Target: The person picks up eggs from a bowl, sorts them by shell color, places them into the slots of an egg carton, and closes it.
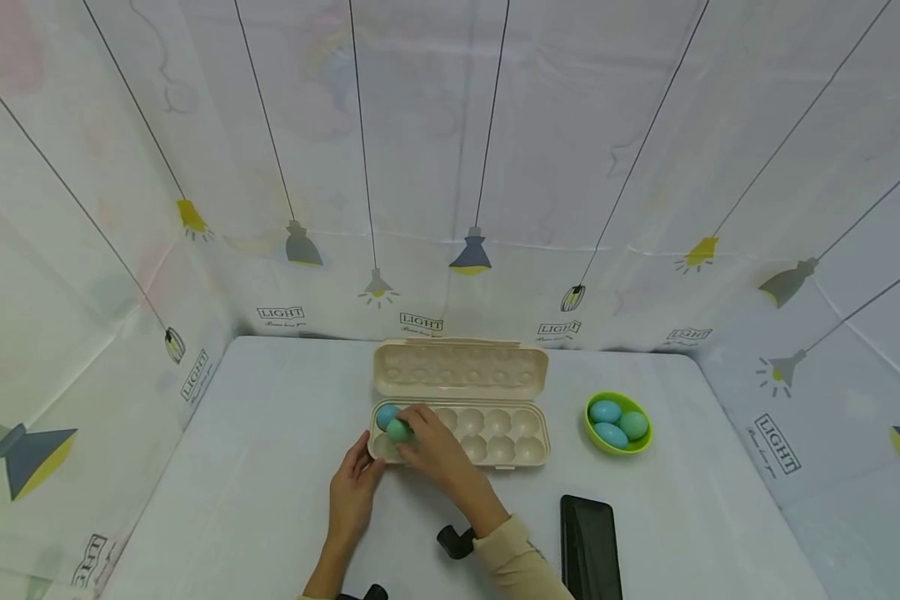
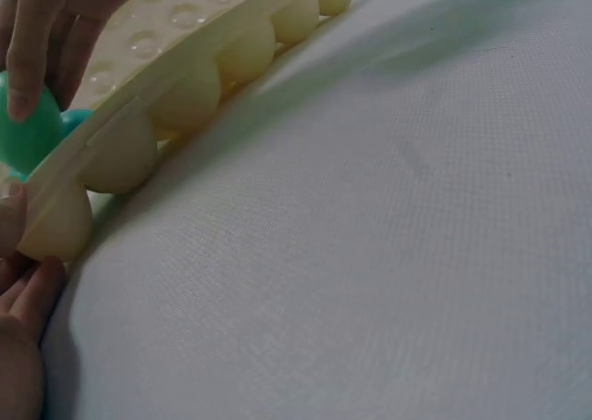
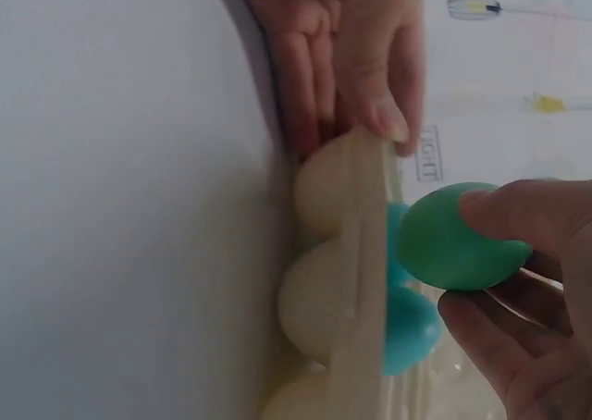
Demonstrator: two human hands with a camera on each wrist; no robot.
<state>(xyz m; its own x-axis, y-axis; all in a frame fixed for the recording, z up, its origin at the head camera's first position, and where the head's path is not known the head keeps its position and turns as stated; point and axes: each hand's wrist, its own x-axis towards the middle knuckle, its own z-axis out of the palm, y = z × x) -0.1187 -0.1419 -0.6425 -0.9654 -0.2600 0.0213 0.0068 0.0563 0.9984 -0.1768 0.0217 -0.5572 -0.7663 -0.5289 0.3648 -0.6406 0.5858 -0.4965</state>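
Note:
A cream egg carton (image 1: pixel 499 461) lies open, its dimpled lid (image 1: pixel 461 358) folded to the back. My left hand (image 1: pixel 354 492) grips its near left corner, thumb on the rim and fingers against the outer wall in the right wrist view. Between thumb and fingers, my right hand (image 1: pixel 437 446) pinches a green egg (image 3: pixel 460 240) over the left end of the carton. One blue egg (image 1: pixel 387 416) sits in the back left cup. The right wrist view shows two blue eggs there, the second one (image 3: pixel 410 330) hidden by my right hand in the head view.
Right of the carton stands a lime-green bowl (image 1: pixel 603 446) with two blue eggs and a green egg. A black phone-like slab (image 1: pixel 591 546) lies nearer, right of my right forearm. A white curtain (image 1: pixel 435 167) printed with lamps surrounds the table (image 1: pixel 270 417).

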